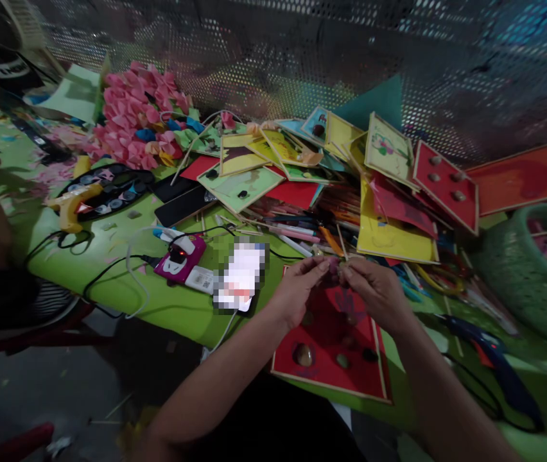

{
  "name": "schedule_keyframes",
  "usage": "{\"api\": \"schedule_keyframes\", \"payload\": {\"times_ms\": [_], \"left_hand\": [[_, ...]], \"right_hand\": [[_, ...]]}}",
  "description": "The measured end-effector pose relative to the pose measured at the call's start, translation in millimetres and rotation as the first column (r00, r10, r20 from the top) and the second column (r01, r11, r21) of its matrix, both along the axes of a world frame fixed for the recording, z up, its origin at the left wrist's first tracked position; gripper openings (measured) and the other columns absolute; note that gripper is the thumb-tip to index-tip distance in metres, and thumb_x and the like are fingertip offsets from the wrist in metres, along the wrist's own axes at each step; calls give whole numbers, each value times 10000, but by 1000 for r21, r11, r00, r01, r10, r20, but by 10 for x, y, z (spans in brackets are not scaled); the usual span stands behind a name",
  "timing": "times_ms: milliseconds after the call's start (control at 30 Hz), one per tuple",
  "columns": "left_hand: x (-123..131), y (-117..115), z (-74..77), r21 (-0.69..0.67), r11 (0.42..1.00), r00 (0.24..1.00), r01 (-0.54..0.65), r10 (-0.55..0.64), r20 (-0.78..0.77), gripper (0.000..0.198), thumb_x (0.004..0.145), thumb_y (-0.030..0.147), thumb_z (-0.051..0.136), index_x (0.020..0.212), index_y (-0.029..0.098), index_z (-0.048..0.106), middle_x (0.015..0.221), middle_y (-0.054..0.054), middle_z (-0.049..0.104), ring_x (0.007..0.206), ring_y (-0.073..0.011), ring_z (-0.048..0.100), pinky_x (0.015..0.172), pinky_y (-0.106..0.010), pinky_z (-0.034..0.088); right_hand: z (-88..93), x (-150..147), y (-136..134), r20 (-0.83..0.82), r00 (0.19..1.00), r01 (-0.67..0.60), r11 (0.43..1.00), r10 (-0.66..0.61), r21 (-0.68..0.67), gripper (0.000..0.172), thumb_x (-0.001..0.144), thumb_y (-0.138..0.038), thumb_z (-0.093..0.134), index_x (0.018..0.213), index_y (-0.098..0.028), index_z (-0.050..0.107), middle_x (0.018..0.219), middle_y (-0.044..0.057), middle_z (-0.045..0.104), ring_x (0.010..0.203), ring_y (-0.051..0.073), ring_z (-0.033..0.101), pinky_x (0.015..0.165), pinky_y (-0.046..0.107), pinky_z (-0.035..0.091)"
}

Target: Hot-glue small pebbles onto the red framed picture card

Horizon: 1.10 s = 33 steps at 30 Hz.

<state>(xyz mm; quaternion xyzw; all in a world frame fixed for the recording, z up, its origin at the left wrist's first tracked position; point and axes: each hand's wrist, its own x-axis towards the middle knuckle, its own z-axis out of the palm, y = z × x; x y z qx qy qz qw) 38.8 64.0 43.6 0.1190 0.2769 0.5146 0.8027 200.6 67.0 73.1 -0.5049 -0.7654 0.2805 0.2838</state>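
Note:
Over the upper part of a red card [321,369] with a pale stick border, my two hands come close together. My left hand [300,289] is closed in a pinch at a small purplish piece [334,266], too dim to name. Closed beside it, my right hand [377,289] pinches at the same spot; a thin wooden stick [341,242] rises by its fingertips, and I cannot tell whether it is held. Several stones lie on the card, among them a brown stone [303,355] and a greenish stone [342,360].
A blue glue gun [490,359] lies at right, near a green basin [528,276]. Framed cards [239,186], pens and pink paper pieces [133,122] crowd the back. At left are a lit phone [239,276], a purple power strip [180,260] with cables, and a yellow glue gun [71,202].

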Motion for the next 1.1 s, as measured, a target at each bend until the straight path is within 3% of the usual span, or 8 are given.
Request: {"api": "schedule_keyframes", "payload": {"times_ms": [133, 233, 367, 533, 767, 933, 1000, 1100], "left_hand": [[-2, 1, 13, -33, 998, 999, -50, 49, -7, 388, 530, 333, 951, 816, 150, 765, 802, -24, 735, 737, -126, 656, 849, -301, 515], [-7, -6, 12, -26, 997, 996, -68, 67, -52, 383, 538, 342, 946, 818, 156, 761, 818, -23, 734, 755, -130, 654, 863, -312, 509], [-17, -19, 2, 47, 997, 988, -69, 74, -134, 350, 607, 378, 910, 835, 160, 759, 840, -38, 730, 788, -150, 649, 906, -349, 485], [-14, -26, -19, 145, 989, 976, -16, 47, -214, 330, 654, 386, 884, 868, 166, 763, 857, -45, 724, 802, -157, 635, 924, -358, 458], [-1, -11, -17, 88, 996, 995, 26, -17, -95, 373, 617, 393, 907, 865, 147, 775, 862, -51, 730, 782, -139, 640, 879, -308, 496], [5, -5, 9, 40, 999, 999, 32, -31, -25, 379, 585, 359, 927, 856, 142, 775, 827, -43, 727, 765, -130, 649, 857, -290, 518], [6, -9, 14, 49, 998, 999, 36, -35, -21, 377, 590, 361, 923, 857, 140, 774, 828, -44, 726, 774, -131, 646, 868, -291, 512], [5, -19, -4, 63, 997, 997, 48, -44, -59, 365, 613, 377, 907, 861, 143, 774, 848, -46, 719, 777, -132, 633, 860, -288, 502]], "right_hand": [[39, 1, -5, -7, 1000, -24, 1000, 24, 13, 335, 1043, -373, 402, 806, -199, 563, 747, 3, 555, 686, 160, 522, 654, 280, 386], [23, -17, 2, 202, 979, -51, 977, 8, 205, 294, 1021, -392, 468, 809, -199, 530, 748, 16, 542, 685, 177, 510, 654, 297, 371], [-43, -40, 28, 415, 909, -172, 894, -17, 413, 259, 1020, -276, 412, 797, -203, 522, 752, 52, 551, 712, 208, 511, 681, 324, 372], [-52, -67, 46, 398, 914, -134, 864, -82, 485, 261, 960, -192, 446, 702, -219, 469, 675, 31, 523, 647, 186, 486, 636, 309, 360], [-18, -43, 52, 111, 992, 32, 983, -53, 180, 223, 884, -224, 491, 663, -206, 505, 614, -11, 505, 574, 142, 474, 565, 266, 353], [-1, -66, 46, -188, 981, 45, 996, -58, -72, 250, 902, -303, 506, 683, -198, 562, 644, -7, 571, 608, 151, 558, 587, 257, 421], [-2, -66, 48, -246, 967, 30, 992, -59, -120, 258, 908, -321, 515, 688, -196, 566, 657, -3, 586, 627, 157, 577, 604, 261, 437], [-2, -22, 55, -231, 969, 68, 995, -82, -71, 268, 908, -307, 520, 665, -196, 547, 623, -18, 535, 590, 138, 512, 586, 254, 404]]}}
